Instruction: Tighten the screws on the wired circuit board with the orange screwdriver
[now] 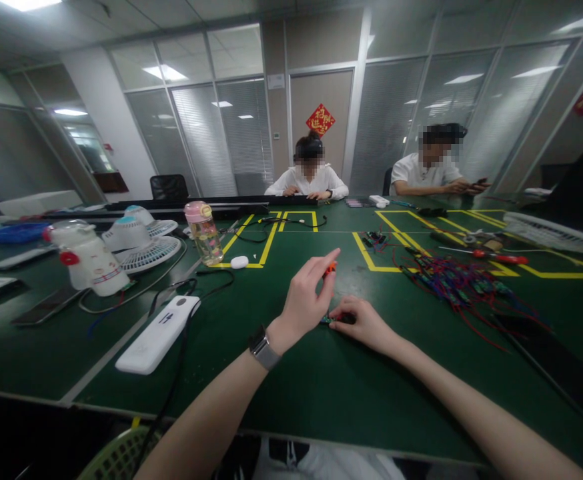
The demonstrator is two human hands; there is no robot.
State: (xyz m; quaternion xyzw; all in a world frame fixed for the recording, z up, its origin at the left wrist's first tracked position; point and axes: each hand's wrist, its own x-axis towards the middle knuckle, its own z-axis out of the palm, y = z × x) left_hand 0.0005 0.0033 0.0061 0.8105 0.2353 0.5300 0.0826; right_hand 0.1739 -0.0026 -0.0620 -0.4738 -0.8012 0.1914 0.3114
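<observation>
My left hand (307, 297) is raised over the table, fingers stretched up and pressed around what looks like an orange-handled screwdriver (331, 268). Most of that tool is hidden by the fingers; a thin dark shaft seems to point down at a small green circuit board (326, 320). Low on the table top, my right hand (361, 321) is closed, with thumb and fingertips pinching the board's right edge. Part of the board lies hidden behind the fingers. To the right sits a heap of small circuit boards with red and blue wires (464, 280).
On the left are a white power bank (159, 335) with a black cable, a pink-lidded bottle (204, 233), a white jug (89, 257) and small fans (146, 253). A red-handled screwdriver (501, 257) and a black phone (551, 360) lie right. Two people sit opposite.
</observation>
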